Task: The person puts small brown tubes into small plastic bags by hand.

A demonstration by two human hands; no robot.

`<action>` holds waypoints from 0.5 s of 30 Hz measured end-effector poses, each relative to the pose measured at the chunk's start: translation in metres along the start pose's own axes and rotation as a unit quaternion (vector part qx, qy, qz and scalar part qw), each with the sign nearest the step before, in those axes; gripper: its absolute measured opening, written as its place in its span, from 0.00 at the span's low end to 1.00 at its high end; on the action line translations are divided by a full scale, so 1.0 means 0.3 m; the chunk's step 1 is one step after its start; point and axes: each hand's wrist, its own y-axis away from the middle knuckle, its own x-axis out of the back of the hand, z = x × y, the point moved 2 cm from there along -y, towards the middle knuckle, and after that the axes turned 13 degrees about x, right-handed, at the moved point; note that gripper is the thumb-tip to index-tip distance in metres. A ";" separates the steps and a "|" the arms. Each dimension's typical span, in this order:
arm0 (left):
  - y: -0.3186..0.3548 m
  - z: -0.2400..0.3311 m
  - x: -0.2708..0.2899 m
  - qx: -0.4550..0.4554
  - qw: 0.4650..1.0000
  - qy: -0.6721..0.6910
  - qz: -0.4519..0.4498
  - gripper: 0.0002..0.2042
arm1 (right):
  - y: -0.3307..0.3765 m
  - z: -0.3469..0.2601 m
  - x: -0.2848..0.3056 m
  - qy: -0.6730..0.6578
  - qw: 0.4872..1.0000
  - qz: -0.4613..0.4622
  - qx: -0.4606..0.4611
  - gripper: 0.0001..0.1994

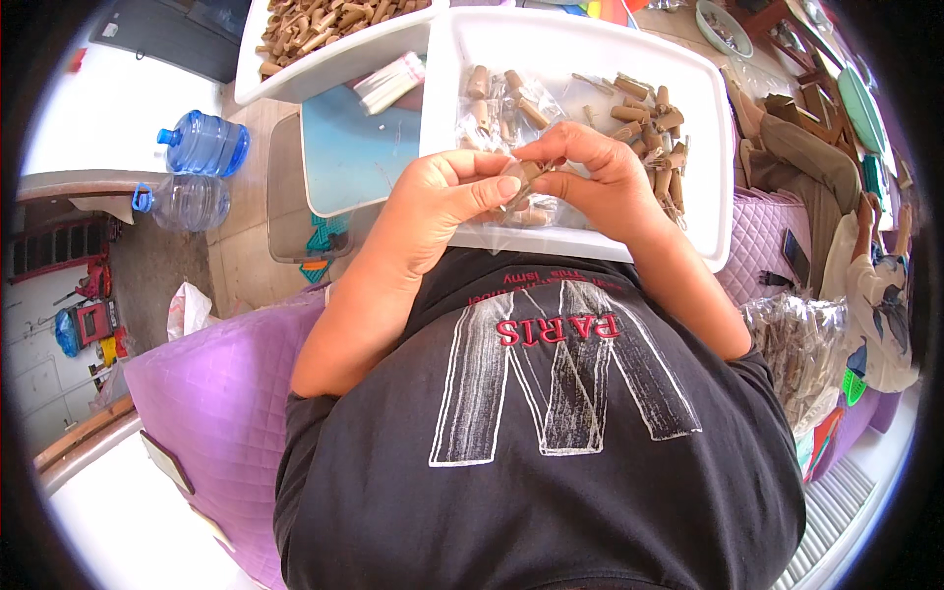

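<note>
Nearest the camera spreads a black T-shirt (531,501) with white and red printing, filling the lower middle and ending just below a white plastic tray (580,44). Over that tray's near side, the left hand (442,192) has its grip closed, thumb and forefinger pinching a small clear plastic bag (499,236). Opposite, the right hand (605,182) pinches at a brown cylindrical piece (531,172) by the bag; fingers and film hide whether it is wholly inside. Both hands block part of the tray behind them. Beyond the fingers lie bagged brown pieces (506,98), and to the right a loose pile (664,123) of similar ones, partly covered by the right hand. Up to the left, a second white tray (339,81) of brown pieces overhangs a light blue panel (359,147), where a packet of white strips (391,84) rests. Farther left, two large water bottles (205,143) lie side by side. Purple quilted fabric (206,383) flanks the shirt; on its right-hand stretch lies a dark phone (796,258). Lower right, large clear bags of brown pieces (798,344) stand near another person's pale clothing (875,315).
</note>
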 end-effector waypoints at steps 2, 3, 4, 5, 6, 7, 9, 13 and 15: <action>-0.008 -0.007 -0.007 0.006 1.000 0.026 -0.003 0.18 | -0.009 -0.021 -0.006 0.001 0.999 0.029 -0.037 0.13; -0.011 -0.008 -0.011 0.000 0.999 0.042 0.008 0.17 | -0.009 -0.023 0.000 0.035 0.997 0.050 -0.046 0.12; -0.013 -0.010 -0.012 -0.006 0.998 0.058 0.020 0.17 | -0.007 -0.023 0.005 0.070 0.994 0.071 -0.054 0.11; -0.016 -0.015 -0.013 -0.006 0.998 0.058 0.020 0.17 | -0.006 -0.017 0.007 0.070 0.994 0.071 -0.054 0.11; -0.020 -0.019 -0.013 -0.017 0.998 0.064 0.024 0.15 | -0.009 -0.016 0.007 0.113 0.993 0.037 0.020 0.11; -0.023 -0.021 -0.014 -0.029 0.997 0.070 0.028 0.13 | -0.010 -0.020 0.004 0.155 0.983 0.002 0.094 0.11; -0.021 -0.022 -0.018 -0.034 0.995 0.084 0.032 0.11 | -0.010 -0.026 0.004 0.176 0.979 0.023 0.105 0.12; -0.027 -0.024 -0.037 -0.076 0.983 0.158 0.055 0.10 | -0.010 -0.005 -0.010 0.083 0.984 0.161 0.005 0.13; -0.025 -0.035 -0.037 -0.078 0.983 0.154 0.057 0.09 | -0.005 0.006 -0.015 -0.035 0.986 0.159 -0.040 0.14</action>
